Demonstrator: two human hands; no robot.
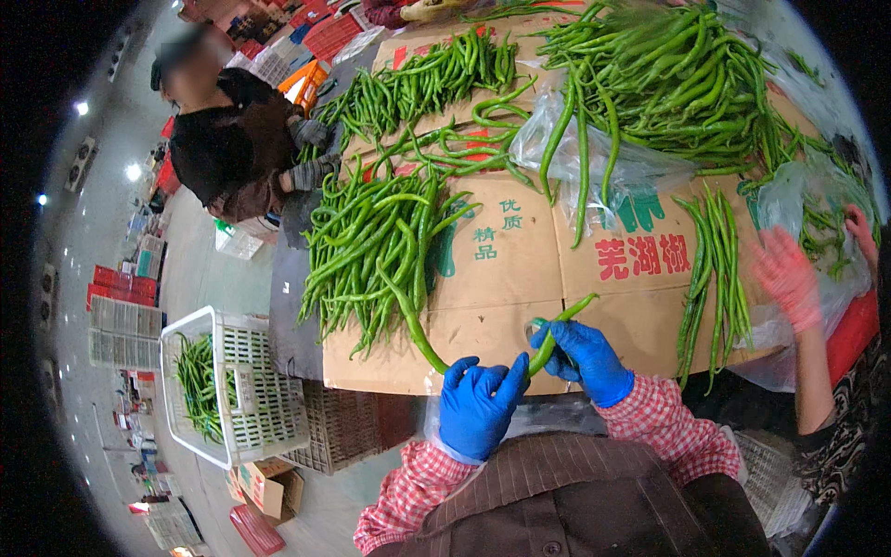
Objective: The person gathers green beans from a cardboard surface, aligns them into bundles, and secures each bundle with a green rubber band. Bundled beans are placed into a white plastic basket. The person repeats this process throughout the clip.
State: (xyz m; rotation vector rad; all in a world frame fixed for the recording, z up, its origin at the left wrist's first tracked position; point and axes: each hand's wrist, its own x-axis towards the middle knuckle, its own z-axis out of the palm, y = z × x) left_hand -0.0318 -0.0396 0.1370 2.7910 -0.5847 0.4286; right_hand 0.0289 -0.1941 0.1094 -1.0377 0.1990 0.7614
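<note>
Both hands wear blue gloves, at the near edge of a cardboard-covered table point(487, 285). My left hand point(479, 404) grips a long green chili pepper point(416, 334), whose curved end reaches left towards a pile of peppers. Pinched in my right hand point(588, 358) is a pepper length point(571, 310) that slants up to the right. It also meets the fingers of my left hand; the glove hides whether both lengths are one pepper. Left of my hands lies the large pile of long green peppers point(376, 257). A small row of peppers point(717, 278) lies to the right.
A big heap of peppers point(668, 90) rests on clear plastic point(557, 139) at the back. Another person's pink-gloved hand point(786, 278) is at the right. A person point(230, 132) stands at the far left side. A white crate point(268, 390) holding peppers stands left below the table.
</note>
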